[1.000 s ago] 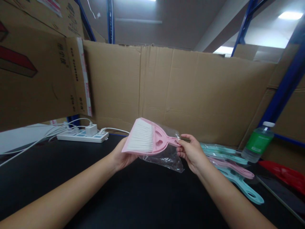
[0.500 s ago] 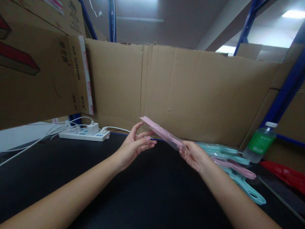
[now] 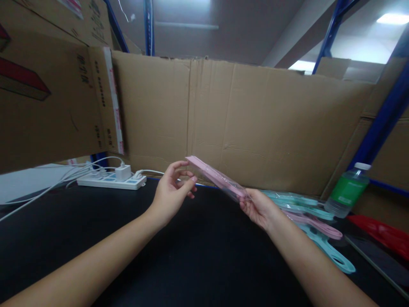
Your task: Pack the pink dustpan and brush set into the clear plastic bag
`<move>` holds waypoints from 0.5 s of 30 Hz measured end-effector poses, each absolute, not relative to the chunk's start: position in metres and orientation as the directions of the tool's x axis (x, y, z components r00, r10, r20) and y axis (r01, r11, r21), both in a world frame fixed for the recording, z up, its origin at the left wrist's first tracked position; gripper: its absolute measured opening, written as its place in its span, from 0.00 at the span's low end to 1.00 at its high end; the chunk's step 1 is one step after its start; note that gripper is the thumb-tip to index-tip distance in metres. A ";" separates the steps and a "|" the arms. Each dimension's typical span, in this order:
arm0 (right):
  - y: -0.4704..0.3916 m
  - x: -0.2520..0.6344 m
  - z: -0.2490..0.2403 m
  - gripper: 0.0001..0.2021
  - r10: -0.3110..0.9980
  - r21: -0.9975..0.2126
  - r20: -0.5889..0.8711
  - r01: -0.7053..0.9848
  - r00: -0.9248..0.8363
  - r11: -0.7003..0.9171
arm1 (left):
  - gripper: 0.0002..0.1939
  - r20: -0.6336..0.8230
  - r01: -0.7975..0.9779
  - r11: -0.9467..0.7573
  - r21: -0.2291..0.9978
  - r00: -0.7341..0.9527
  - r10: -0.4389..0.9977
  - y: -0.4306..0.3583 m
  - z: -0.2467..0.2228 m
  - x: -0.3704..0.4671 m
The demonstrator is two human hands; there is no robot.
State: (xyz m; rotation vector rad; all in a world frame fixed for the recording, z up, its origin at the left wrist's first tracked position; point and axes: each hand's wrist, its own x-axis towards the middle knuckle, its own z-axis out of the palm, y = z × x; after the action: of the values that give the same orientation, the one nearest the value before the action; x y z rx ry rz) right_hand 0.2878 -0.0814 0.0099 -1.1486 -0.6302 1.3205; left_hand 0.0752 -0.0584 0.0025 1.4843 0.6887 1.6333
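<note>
A long, flat pink item [image 3: 212,174] in a clear plastic sleeve slants through the air above the black tabletop; its exact kind I cannot tell. My right hand [image 3: 255,207] pinches its lower right end between thumb and fingers. Close to the upper left end is my left hand [image 3: 172,187], fingers bent and thumb apart, holding nothing. Its index fingertip is at the sleeve's tip, and whether it touches I cannot tell. Beside my right forearm lie similar wrapped items: a pink one [image 3: 319,226] and several teal ones [image 3: 335,255] with rounded, holed handle ends, partly hidden by the arm.
A white power strip [image 3: 111,181] with plugs and cables stands at the back left. Cardboard [image 3: 255,123] walls the back. On the right are a green-labelled bottle [image 3: 347,194], a red plastic bag [image 3: 380,232] and a dark flat device [image 3: 377,260].
My left hand has drawn back slightly leftward and its fingers have curled more. The pink item in my right hand has barely moved.
</note>
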 end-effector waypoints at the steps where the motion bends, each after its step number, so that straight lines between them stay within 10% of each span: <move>1: -0.082 0.288 0.010 0.08 0.950 -0.902 -0.237 -0.409 0.202 -0.138 | 0.26 0.554 -0.178 -0.545 0.819 0.001 0.832 -0.059 0.003 0.075; 15: -0.083 0.285 0.008 0.08 0.955 -0.926 -0.199 -0.362 0.220 -0.110 | 0.07 0.695 0.184 -0.678 0.711 -0.037 0.718 -0.046 -0.004 0.064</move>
State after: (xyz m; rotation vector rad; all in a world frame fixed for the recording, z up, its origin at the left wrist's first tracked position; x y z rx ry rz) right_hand 0.2848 -0.0829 0.0083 -1.1647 -0.6850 1.2767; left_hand 0.0641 -0.0464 -0.0042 1.8373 0.9481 1.7626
